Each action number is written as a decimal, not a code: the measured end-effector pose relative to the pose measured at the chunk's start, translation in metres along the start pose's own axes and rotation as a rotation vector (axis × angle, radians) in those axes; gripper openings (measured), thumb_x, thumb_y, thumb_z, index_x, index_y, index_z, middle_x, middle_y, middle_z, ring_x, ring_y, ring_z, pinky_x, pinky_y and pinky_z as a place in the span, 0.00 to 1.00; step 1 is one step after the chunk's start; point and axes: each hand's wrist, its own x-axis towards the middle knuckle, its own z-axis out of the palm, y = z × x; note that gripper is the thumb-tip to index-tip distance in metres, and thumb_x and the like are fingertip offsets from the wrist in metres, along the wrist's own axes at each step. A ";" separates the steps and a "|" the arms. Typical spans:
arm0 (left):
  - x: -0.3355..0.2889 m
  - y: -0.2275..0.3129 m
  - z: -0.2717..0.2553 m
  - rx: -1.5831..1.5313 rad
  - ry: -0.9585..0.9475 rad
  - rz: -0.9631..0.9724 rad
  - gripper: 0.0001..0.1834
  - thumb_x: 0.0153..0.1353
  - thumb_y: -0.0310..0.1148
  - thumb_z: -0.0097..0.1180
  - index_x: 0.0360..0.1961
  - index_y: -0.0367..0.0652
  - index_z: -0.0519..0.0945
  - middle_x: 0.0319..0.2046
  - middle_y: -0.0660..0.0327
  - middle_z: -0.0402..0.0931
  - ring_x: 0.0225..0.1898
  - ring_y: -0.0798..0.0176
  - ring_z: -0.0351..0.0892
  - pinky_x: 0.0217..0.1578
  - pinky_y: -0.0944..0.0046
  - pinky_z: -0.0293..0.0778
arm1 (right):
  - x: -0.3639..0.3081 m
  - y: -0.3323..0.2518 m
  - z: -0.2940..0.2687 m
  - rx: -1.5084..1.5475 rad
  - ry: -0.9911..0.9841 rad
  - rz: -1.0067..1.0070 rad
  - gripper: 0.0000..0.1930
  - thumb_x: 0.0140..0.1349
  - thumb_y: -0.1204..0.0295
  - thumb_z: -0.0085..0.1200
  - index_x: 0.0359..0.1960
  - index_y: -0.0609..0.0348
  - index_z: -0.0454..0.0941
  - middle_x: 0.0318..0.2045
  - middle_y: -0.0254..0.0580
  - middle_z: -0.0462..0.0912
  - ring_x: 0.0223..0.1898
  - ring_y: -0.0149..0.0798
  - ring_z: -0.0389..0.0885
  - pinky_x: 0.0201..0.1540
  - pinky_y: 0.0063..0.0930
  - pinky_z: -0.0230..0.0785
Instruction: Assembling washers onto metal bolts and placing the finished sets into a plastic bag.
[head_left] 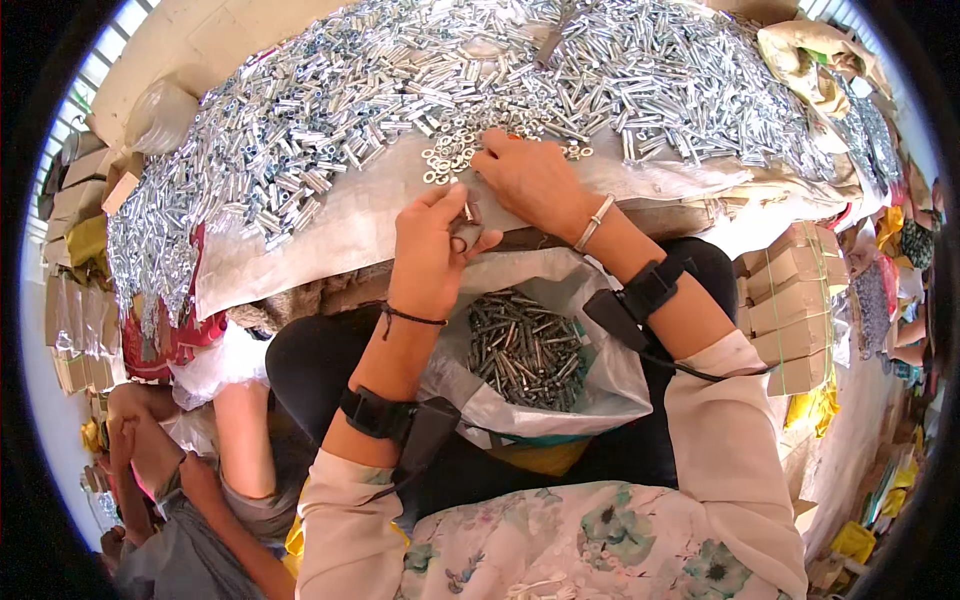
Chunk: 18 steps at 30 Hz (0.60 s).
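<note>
My left hand (pixel 430 240) is closed round a small grey metal cylinder (pixel 468 232), its end poking out between thumb and fingers above the table's near edge. Just right of it, my right hand (pixel 540 182) reaches down to a pile of flat metal washers (pixel 448 152). Its fingers are curled together at the pile, and what they hold is hidden. On my lap, below both hands, an open white plastic sack (pixel 610 385) contains many dark metal bolt-like pieces (pixel 525 350).
Shiny metal sleeves (pixel 300 140) cover the table around a pale sheet (pixel 360 200). Stacked cardboard boxes (pixel 795 300) stand to the right, more boxes (pixel 75 310) at the left. Another person (pixel 215 500) sits close at my lower left. Straps with black devices (pixel 655 290) circle my forearms.
</note>
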 end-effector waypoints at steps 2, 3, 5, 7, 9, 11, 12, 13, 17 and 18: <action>0.001 -0.002 0.005 0.112 0.020 0.034 0.09 0.63 0.34 0.52 0.35 0.38 0.76 0.22 0.66 0.71 0.15 0.74 0.64 0.28 0.67 0.78 | 0.000 0.000 0.006 -0.024 0.015 -0.003 0.05 0.55 0.70 0.52 0.32 0.54 0.75 0.31 0.41 0.72 0.26 0.46 0.79 0.24 0.37 0.71; 0.001 -0.003 0.007 0.168 0.055 0.069 0.09 0.63 0.33 0.53 0.35 0.37 0.76 0.22 0.66 0.71 0.16 0.74 0.65 0.27 0.67 0.79 | 0.000 -0.002 0.005 -0.007 0.020 0.087 0.04 0.53 0.73 0.52 0.30 0.56 0.74 0.31 0.43 0.74 0.28 0.47 0.80 0.26 0.38 0.72; 0.002 -0.004 0.007 0.224 0.089 0.104 0.09 0.62 0.32 0.53 0.35 0.36 0.76 0.22 0.66 0.71 0.16 0.75 0.67 0.26 0.67 0.80 | 0.001 0.000 0.006 0.009 0.024 0.177 0.02 0.52 0.75 0.51 0.27 0.58 0.72 0.31 0.46 0.76 0.30 0.48 0.81 0.27 0.39 0.73; 0.002 -0.005 0.008 0.269 0.031 0.148 0.08 0.61 0.27 0.52 0.36 0.31 0.74 0.24 0.62 0.71 0.22 0.70 0.73 0.21 0.67 0.82 | 0.001 0.007 0.005 0.351 0.273 0.139 0.03 0.54 0.75 0.51 0.27 0.60 0.73 0.27 0.48 0.78 0.26 0.48 0.80 0.27 0.36 0.72; 0.003 -0.007 0.008 0.302 0.020 0.155 0.08 0.61 0.27 0.52 0.35 0.30 0.74 0.24 0.62 0.71 0.22 0.70 0.73 0.21 0.68 0.82 | -0.001 0.008 -0.002 0.636 0.175 0.261 0.04 0.56 0.74 0.51 0.28 0.61 0.74 0.24 0.45 0.78 0.23 0.43 0.79 0.26 0.33 0.72; 0.005 -0.010 0.008 0.338 0.010 0.159 0.07 0.61 0.26 0.52 0.35 0.30 0.74 0.24 0.62 0.71 0.22 0.71 0.73 0.21 0.68 0.81 | -0.002 0.007 -0.011 0.921 0.071 0.384 0.06 0.58 0.73 0.50 0.28 0.62 0.75 0.21 0.43 0.77 0.20 0.39 0.78 0.25 0.30 0.71; 0.007 -0.012 0.009 0.360 0.004 0.176 0.07 0.61 0.26 0.52 0.34 0.30 0.74 0.25 0.61 0.72 0.22 0.70 0.73 0.21 0.68 0.81 | -0.004 0.008 -0.015 1.098 -0.003 0.438 0.07 0.59 0.72 0.51 0.29 0.63 0.75 0.19 0.39 0.76 0.19 0.34 0.75 0.23 0.26 0.70; 0.008 -0.014 0.010 0.382 -0.002 0.194 0.07 0.60 0.26 0.53 0.34 0.30 0.74 0.25 0.61 0.72 0.23 0.70 0.74 0.21 0.68 0.81 | -0.006 0.009 -0.017 1.276 -0.079 0.490 0.07 0.60 0.71 0.51 0.29 0.63 0.76 0.18 0.35 0.75 0.17 0.28 0.73 0.21 0.23 0.69; 0.008 -0.017 0.014 0.521 0.006 0.224 0.07 0.60 0.25 0.53 0.33 0.29 0.75 0.26 0.60 0.73 0.24 0.70 0.76 0.20 0.69 0.80 | -0.013 0.014 -0.015 1.303 -0.076 0.460 0.07 0.61 0.71 0.50 0.30 0.62 0.76 0.19 0.31 0.73 0.19 0.23 0.71 0.19 0.20 0.67; 0.009 -0.018 0.013 0.565 -0.011 0.257 0.07 0.59 0.25 0.54 0.34 0.29 0.75 0.27 0.59 0.74 0.25 0.70 0.76 0.20 0.69 0.80 | -0.014 0.013 -0.015 1.327 -0.082 0.488 0.07 0.61 0.72 0.50 0.30 0.62 0.76 0.19 0.31 0.73 0.19 0.24 0.72 0.19 0.20 0.68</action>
